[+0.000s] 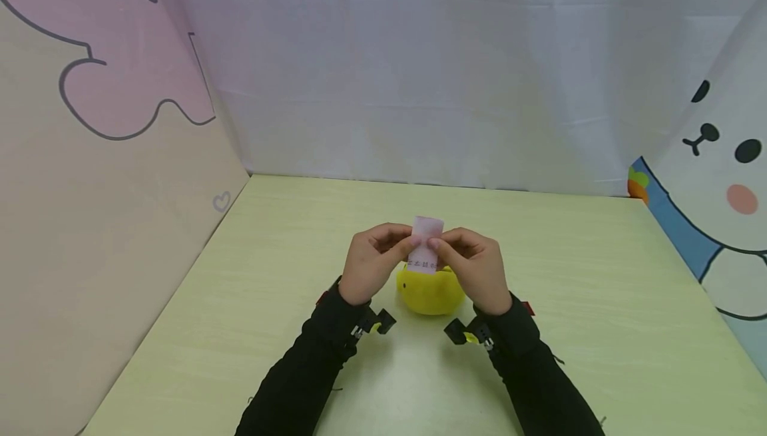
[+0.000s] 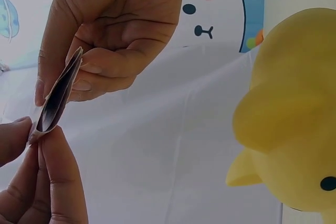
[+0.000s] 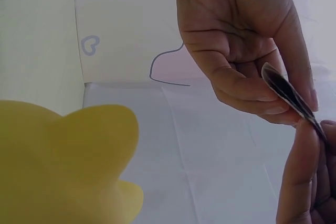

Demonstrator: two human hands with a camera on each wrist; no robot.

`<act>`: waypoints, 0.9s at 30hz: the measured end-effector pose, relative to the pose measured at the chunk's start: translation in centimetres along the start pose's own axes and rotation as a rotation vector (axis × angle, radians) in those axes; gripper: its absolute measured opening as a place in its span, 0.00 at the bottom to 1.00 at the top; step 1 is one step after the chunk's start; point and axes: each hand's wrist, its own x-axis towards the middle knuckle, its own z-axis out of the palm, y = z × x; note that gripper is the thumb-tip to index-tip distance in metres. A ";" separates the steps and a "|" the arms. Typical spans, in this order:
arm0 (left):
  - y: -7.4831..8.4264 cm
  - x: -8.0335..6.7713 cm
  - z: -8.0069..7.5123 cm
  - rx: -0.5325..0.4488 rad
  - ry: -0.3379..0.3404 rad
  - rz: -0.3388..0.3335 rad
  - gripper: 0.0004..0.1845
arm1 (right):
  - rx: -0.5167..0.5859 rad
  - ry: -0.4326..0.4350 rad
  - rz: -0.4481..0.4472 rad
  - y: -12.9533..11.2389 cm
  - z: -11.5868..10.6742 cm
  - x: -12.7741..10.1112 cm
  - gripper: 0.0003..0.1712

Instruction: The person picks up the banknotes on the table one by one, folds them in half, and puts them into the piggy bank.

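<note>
A folded pink paper slip (image 1: 427,244) with print on its lower part is held upright between both hands, just above a yellow duck-shaped toy (image 1: 430,289) on the pale green table (image 1: 599,303). My left hand (image 1: 389,244) pinches the slip's left edge and my right hand (image 1: 448,249) pinches its right edge. In the left wrist view the slip (image 2: 58,95) shows edge-on as a doubled sheet, with my left fingertips (image 2: 44,140) below, the right hand (image 2: 105,51) above and the toy (image 2: 294,129) at right. The right wrist view shows the slip (image 3: 289,95), right hand (image 3: 310,135), left hand (image 3: 241,51) and toy (image 3: 58,166).
Printed cartoon panels wall the table on the left (image 1: 90,190) and right (image 1: 719,190), and a white cloth backdrop (image 1: 419,76) closes the far side. Bare tabletop lies on both sides of the toy.
</note>
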 end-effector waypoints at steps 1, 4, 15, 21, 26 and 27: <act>0.0 0.0 0.0 0.001 0.000 -0.003 0.11 | 0.003 -0.001 0.003 0.0 0.0 0.0 0.07; 0.0 0.0 0.1 0.005 0.004 -0.011 0.10 | 0.010 -0.003 0.012 0.0 0.0 0.0 0.08; 0.0 -0.1 0.2 -0.006 0.011 0.009 0.09 | 0.031 -0.009 0.027 0.3 0.1 0.0 0.08; 0.0 -0.1 0.2 0.008 0.003 0.009 0.09 | 0.037 -0.009 0.026 0.4 0.1 0.0 0.08; 0.0 -0.1 0.2 -0.004 -0.004 0.017 0.10 | 0.018 0.010 0.009 0.1 0.0 0.0 0.07; 0.0 -0.1 0.2 -0.011 -0.007 0.014 0.10 | 0.014 0.021 0.010 0.1 0.0 0.1 0.08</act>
